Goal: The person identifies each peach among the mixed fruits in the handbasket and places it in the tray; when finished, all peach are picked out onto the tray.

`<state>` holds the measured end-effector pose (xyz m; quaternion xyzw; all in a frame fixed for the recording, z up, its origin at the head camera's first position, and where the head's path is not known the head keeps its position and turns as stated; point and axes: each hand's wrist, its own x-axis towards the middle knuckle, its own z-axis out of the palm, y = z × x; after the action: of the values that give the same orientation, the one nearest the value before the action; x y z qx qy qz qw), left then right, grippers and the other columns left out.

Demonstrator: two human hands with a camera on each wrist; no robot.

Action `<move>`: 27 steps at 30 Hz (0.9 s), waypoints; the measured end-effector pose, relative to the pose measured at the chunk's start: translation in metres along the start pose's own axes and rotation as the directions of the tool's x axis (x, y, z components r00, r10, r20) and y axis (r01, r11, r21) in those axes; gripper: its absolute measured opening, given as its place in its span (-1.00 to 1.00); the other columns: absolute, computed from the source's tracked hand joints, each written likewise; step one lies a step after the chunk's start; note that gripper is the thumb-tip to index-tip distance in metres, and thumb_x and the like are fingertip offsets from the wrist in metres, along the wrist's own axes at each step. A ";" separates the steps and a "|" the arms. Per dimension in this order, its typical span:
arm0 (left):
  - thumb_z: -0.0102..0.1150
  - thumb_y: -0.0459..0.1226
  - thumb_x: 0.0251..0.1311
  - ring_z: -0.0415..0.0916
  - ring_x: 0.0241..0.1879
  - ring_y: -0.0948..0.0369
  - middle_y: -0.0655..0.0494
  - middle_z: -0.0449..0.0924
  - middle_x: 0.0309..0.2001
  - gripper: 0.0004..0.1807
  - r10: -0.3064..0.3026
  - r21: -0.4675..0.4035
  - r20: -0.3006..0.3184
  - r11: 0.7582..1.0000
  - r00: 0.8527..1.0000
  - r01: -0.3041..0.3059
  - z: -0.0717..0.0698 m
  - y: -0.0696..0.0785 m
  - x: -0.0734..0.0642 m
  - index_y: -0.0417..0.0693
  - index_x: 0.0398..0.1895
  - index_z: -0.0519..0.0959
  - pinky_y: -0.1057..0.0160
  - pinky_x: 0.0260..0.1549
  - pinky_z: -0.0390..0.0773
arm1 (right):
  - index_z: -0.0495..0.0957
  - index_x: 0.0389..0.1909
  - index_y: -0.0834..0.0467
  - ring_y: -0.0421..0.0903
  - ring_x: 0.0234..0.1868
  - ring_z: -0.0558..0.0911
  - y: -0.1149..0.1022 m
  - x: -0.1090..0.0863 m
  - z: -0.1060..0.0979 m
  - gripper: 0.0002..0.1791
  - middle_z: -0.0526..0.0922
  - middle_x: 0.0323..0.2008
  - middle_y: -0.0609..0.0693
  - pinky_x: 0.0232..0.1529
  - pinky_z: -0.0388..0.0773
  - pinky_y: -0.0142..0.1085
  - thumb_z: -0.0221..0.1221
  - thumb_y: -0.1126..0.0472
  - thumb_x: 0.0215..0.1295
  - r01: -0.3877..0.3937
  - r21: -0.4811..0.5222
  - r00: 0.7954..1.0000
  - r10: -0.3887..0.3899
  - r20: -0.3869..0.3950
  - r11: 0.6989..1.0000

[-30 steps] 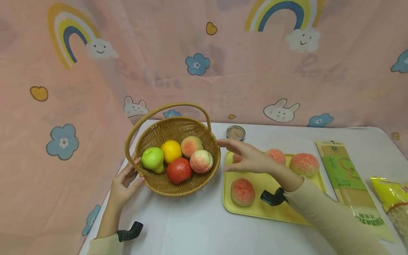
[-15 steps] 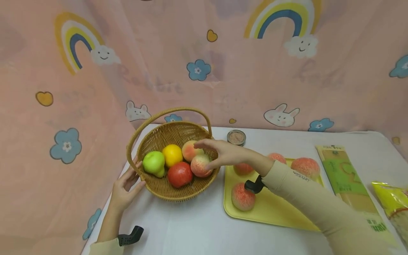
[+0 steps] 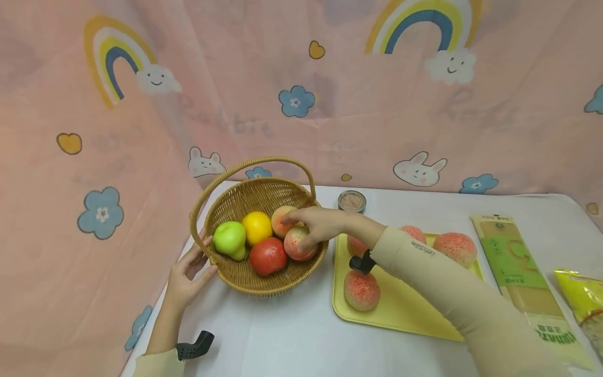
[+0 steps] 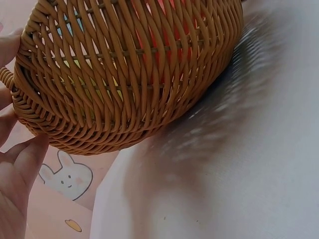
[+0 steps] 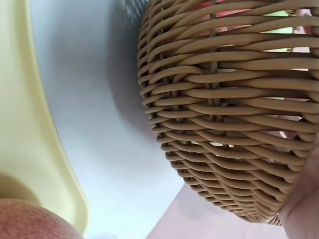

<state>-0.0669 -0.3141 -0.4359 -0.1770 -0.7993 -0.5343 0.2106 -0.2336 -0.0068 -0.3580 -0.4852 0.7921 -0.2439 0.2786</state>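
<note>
A wicker basket (image 3: 247, 192) with an arched handle stands at the left of the white table in the head view. In it lie a green pear (image 3: 229, 238), a yellow round fruit (image 3: 257, 227), a red apple (image 3: 267, 256), an orange-toned peach (image 3: 278, 219) and a speckled peach (image 3: 294, 245). My left hand (image 3: 182, 280) grips the basket's left side at the handle's foot. Reaching in over the right rim, my right hand (image 3: 325, 224) holds the speckled peach, thumb in front and fingers across its top. Basket weave (image 5: 224, 99) hides the right fingers in the right wrist view.
Right of the basket is a yellow tray (image 3: 400, 317) bearing several pinkish peaches, one (image 3: 361, 289) at its front left. Behind it sits a small round container (image 3: 352, 201). Farther right lie a flat green-labelled package (image 3: 515, 262) and a yellow bag (image 3: 581, 293).
My right hand has moved left from above the tray into the basket and closed over the speckled peach. The left hand stays on the basket, which has not visibly moved.
</note>
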 end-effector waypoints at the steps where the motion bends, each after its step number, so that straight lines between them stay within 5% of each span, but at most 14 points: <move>1: 0.13 -0.70 -0.02 0.22 0.36 0.29 -0.35 0.03 0.42 -0.35 -0.001 0.001 0.000 1.000 1.000 0.001 0.000 0.000 0.001 -0.49 0.24 0.30 0.47 0.19 0.36 | 0.29 0.34 0.14 -0.03 0.33 0.34 -0.001 0.001 0.000 -0.26 0.37 0.32 0.02 0.35 0.28 -0.13 0.29 0.14 0.11 -0.013 -0.014 1.000 0.013 0.010 1.000; 6: 0.12 -0.71 -0.03 0.25 0.35 0.30 -0.38 0.03 0.41 -0.36 0.002 -0.019 0.000 1.000 1.000 -0.002 0.001 0.002 0.003 -0.52 0.23 0.30 0.45 0.19 0.36 | 0.35 0.29 0.12 -0.02 0.28 0.38 -0.004 0.004 0.000 -0.32 0.45 0.25 0.01 0.35 0.28 -0.14 0.29 0.16 0.10 -0.027 -0.101 0.999 0.032 0.043 0.995; 17: 0.09 -0.75 -0.06 0.23 0.35 0.32 -0.35 0.02 0.42 -0.33 -0.029 -0.015 -0.014 0.999 0.999 0.029 0.003 0.003 -0.001 -0.50 0.25 0.29 0.44 0.19 0.35 | 0.48 0.13 0.18 -0.02 0.22 0.43 -0.004 0.012 0.006 -0.42 0.54 0.13 0.03 0.34 0.30 -0.14 0.24 0.46 -0.02 0.074 -0.244 0.997 -0.066 0.043 0.967; 27: 0.12 -0.69 -0.01 0.24 0.35 0.32 -0.37 0.02 0.41 -0.36 -0.001 -0.012 -0.011 1.000 1.000 0.000 0.002 0.001 -0.001 -0.48 0.25 0.30 0.46 0.18 0.36 | 0.46 0.16 0.19 -0.04 0.08 0.44 -0.002 0.008 0.007 -0.36 0.46 0.06 0.07 0.21 0.41 -0.17 0.29 0.34 -0.07 0.103 -0.245 0.994 -0.106 0.001 0.964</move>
<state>-0.0661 -0.3117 -0.4365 -0.1750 -0.7951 -0.5399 0.2138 -0.2304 -0.0152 -0.3639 -0.5556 0.7911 -0.1616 0.1983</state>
